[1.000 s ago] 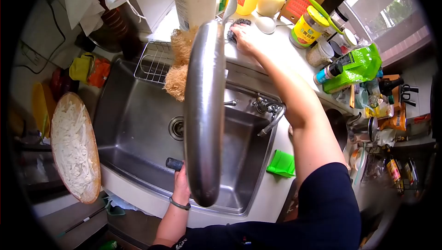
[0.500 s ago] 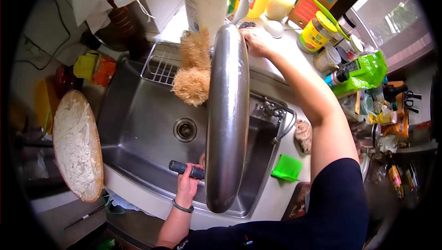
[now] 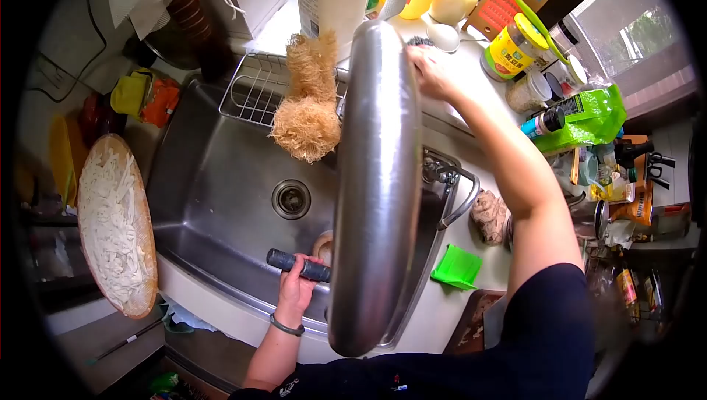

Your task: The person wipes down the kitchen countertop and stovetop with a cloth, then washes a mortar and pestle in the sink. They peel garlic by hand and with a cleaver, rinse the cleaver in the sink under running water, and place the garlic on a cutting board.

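Silvery metal fills the middle of my head view: a pan (image 3: pixel 379 186), tipped on edge over the sink (image 3: pixel 221 201), reaching from beside my left hand (image 3: pixel 296 291) to my right hand (image 3: pixel 436 76). Through the camera I see the left hand closed around the dark handle (image 3: pixel 280 259), thumb along its top, one end sticking out to the left of the fist. A bracelet (image 3: pixel 287 326) circles that wrist. The right hand is at the pan's far end, its fingers partly hidden behind the rim; a dark scrubber (image 3: pixel 420 41) shows right at them, but I cannot tell whether they grip it.

Straight ahead of the left hand I make out the drain (image 3: pixel 292 199), then a brown loofah (image 3: pixel 305 135) lying against the wire rack (image 3: pixel 239 98). Well off to its left is a basket (image 3: pixel 149 253) of white strips. On the bench (image 3: pixel 440 312), nearer me than the right hand, are a tap (image 3: pixel 473 197), a knobbly tan lump (image 3: pixel 490 217) and a green plastic box (image 3: pixel 456 267).
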{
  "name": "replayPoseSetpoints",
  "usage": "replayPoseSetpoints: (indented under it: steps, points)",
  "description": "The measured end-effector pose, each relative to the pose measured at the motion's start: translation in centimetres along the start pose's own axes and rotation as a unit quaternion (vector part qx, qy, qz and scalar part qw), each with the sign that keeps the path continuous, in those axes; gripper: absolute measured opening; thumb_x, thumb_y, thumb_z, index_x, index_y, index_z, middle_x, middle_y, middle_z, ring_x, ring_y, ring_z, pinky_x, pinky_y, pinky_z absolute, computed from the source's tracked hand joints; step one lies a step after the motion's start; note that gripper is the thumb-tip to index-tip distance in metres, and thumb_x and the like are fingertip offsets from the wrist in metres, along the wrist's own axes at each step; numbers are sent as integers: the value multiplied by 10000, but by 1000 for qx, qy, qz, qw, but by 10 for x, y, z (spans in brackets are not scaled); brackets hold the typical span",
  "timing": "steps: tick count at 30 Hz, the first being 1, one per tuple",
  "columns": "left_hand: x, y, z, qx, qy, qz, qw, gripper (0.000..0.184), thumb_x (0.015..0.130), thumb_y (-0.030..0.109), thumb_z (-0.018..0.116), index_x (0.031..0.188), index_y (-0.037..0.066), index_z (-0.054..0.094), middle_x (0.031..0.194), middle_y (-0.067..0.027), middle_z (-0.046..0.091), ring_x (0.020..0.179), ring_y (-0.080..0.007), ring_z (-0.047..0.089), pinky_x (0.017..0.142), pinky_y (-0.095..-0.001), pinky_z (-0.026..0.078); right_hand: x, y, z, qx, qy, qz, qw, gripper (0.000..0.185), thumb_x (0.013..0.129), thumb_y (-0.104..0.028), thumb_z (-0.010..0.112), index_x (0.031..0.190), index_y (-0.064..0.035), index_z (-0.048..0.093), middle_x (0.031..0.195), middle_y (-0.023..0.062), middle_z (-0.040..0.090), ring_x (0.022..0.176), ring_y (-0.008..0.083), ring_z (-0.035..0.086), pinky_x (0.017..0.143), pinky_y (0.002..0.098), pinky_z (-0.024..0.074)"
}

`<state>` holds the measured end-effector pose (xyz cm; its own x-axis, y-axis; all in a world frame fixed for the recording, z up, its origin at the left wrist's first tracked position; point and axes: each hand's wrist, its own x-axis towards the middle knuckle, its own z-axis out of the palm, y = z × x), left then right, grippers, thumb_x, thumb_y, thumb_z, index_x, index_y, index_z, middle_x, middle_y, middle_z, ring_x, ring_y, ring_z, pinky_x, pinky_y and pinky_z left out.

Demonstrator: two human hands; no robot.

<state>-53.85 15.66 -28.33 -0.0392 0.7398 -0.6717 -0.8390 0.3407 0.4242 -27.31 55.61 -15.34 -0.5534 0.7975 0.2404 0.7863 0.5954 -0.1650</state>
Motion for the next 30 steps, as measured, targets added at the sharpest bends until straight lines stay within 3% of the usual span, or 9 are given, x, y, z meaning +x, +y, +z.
replayPoseSetpoints:
  steps: [5, 8, 9, 11, 12, 17, 25, 27, 30]
  points:
    - [-10, 7, 14, -20, 32, -15, 999, 188, 900, 237, 573, 921, 57, 527, 900, -122, 554, 927, -282, 555, 908, -497, 445, 30, 3, 5, -1, -41, 70, 997, 334, 745, -48, 474, 1043, -93, 619, 1097, 147, 609, 1058, 293, 561, 904, 385, 447]
    - [-1, 1, -1, -6, 39, 0, 999, 180, 878, 246, 614, 922, 87, 543, 903, -98, 591, 917, -230, 582, 870, -414, 476, -17, -22, -13, 32, -42, -24, 998, 278, 755, -37, 509, 1015, -84, 593, 1119, 139, 594, 1064, 341, 544, 918, 409, 439]
    - [-1, 2, 0, -4, 23, 8, 1000, 184, 877, 244, 613, 924, 81, 541, 917, -106, 587, 934, -246, 575, 878, -420, 470, -41, -3, 22, 30, 109, -120, 986, 281, 773, -46, 557, 1054, -41, 560, 1074, 160, 578, 1020, 350, 532, 923, 445, 403]
    - [-3, 4, 3, -16, 24, 0, 1000, 188, 881, 244, 609, 927, 76, 538, 920, -103, 581, 941, -255, 569, 882, -425, 463, -38, -15, 6, 37, -30, -50, 998, 371, 732, 9, 541, 1090, -85, 568, 1138, 142, 582, 1153, 327, 494, 1011, 412, 374]
    - [-5, 4, 5, -26, 37, -12, 999, 184, 884, 243, 604, 929, 78, 538, 924, -99, 579, 938, -251, 569, 885, -433, 459, -29, 34, 60, 113, 90, -134, 980, 391, 732, 9, 545, 1112, -80, 564, 1156, 139, 575, 1128, 332, 508, 1005, 408, 374]
    - [-4, 4, 2, -1, 28, 19, 999, 187, 884, 247, 607, 927, 79, 537, 921, -95, 578, 939, -243, 568, 883, -422, 460, 42, 7, 9, -17, -21, 32, 999, 234, 802, -146, 511, 992, -32, 587, 1006, 158, 609, 995, 330, 561, 849, 424, 454]
    - [-1, 5, 3, -2, 49, 10, 999, 183, 891, 236, 596, 940, 71, 533, 923, -85, 568, 927, -222, 560, 872, -412, 470, -18, -3, 25, 67, -39, -72, 994, 364, 745, -3, 540, 1100, -79, 567, 1191, 96, 554, 1139, 306, 488, 976, 416, 389]
    - [-2, 4, 6, 2, 22, 20, 1000, 181, 894, 235, 593, 942, 71, 531, 918, -83, 566, 924, -216, 558, 858, -404, 473, 14, 31, 72, 137, 186, -184, 955, 343, 730, 4, 525, 1057, -75, 590, 1166, 94, 577, 1107, 299, 510, 973, 394, 392]
    - [0, 1, 0, 9, 37, 26, 999, 149, 893, 219, 594, 917, 84, 535, 912, -80, 568, 886, -208, 562, 816, -378, 485, 49, 3, 32, 56, 55, -80, 994, 322, 710, 19, 485, 1001, -58, 598, 1076, 143, 600, 1074, 314, 520, 975, 407, 374]
